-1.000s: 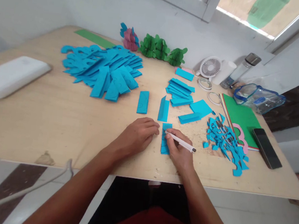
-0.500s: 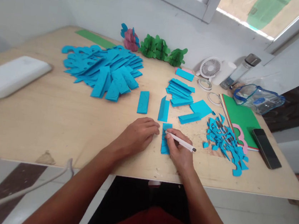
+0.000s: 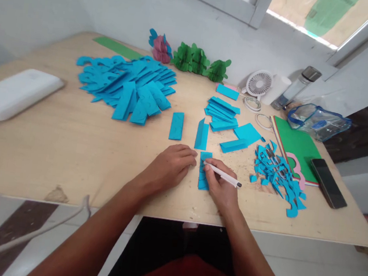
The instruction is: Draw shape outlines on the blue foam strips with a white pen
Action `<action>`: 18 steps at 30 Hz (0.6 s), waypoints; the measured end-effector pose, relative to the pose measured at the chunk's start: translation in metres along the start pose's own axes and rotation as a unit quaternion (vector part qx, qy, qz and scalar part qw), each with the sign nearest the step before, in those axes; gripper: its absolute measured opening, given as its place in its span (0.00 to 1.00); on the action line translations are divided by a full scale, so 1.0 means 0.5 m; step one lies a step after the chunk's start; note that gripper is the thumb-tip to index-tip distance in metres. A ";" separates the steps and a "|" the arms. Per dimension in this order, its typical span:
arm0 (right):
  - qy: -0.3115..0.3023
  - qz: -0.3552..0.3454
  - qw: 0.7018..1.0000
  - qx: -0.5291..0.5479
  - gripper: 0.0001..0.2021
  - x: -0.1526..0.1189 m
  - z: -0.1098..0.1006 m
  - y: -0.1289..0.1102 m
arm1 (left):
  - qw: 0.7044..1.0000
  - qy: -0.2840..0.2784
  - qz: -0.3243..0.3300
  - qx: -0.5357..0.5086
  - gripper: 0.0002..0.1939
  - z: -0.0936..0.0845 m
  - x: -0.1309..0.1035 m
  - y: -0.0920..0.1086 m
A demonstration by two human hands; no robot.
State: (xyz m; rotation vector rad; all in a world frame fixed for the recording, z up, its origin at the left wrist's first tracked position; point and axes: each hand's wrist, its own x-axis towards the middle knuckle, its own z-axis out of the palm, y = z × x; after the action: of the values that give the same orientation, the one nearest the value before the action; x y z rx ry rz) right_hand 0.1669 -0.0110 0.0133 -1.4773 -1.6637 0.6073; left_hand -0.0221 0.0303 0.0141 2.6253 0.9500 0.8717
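Observation:
A narrow folded piece of blue paper (image 3: 202,184) lies flat on the table before me, with several faint lines drawn across it. My right hand (image 3: 222,191) is closed round a white pen (image 3: 225,176), its tip end at the upper part of that paper. Just left of the paper, my left hand (image 3: 173,165) rests on the tabletop with its fingers curled together; I see nothing in it. Beyond both hands are a half-folded blue paper (image 3: 201,135) and a blue folded strip with a drawn outline (image 3: 176,126).
A large pile of blue paper pieces (image 3: 127,80) spreads at the back left. Blue scraps (image 3: 276,173), a phone (image 3: 328,183) and green sheets (image 3: 299,144) lie right. A small fan (image 3: 259,83), bottle (image 3: 298,86) and green paper ornaments (image 3: 193,59) line the wall.

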 end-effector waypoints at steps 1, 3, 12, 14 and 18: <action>0.000 0.000 1.000 0.000 0.09 0.000 0.000 0.000 | 1.000 -0.003 0.000 0.002 0.13 0.001 0.000 0.000; 0.002 0.000 1.000 -0.003 0.09 0.000 0.000 -0.001 | 1.000 -0.005 0.003 0.005 0.13 0.002 0.000 -0.001; 0.002 -0.004 1.000 -0.011 0.08 0.000 -0.001 -0.003 | 1.000 -0.010 0.003 0.013 0.14 0.010 -0.005 -0.005; 0.002 -0.006 1.000 -0.011 0.08 0.000 -0.001 -0.002 | 1.000 -0.009 0.003 0.014 0.15 0.011 -0.006 -0.005; 0.002 -0.013 1.000 -0.011 0.08 -0.001 0.000 -0.001 | 1.000 -0.005 0.005 0.015 0.15 0.010 -0.005 -0.004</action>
State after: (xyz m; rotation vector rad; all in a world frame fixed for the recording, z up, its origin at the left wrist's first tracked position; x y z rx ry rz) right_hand 0.1664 -0.0115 0.0138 -1.4699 -1.6888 0.5734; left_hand -0.0217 0.0301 0.0082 2.6583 0.9552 0.8519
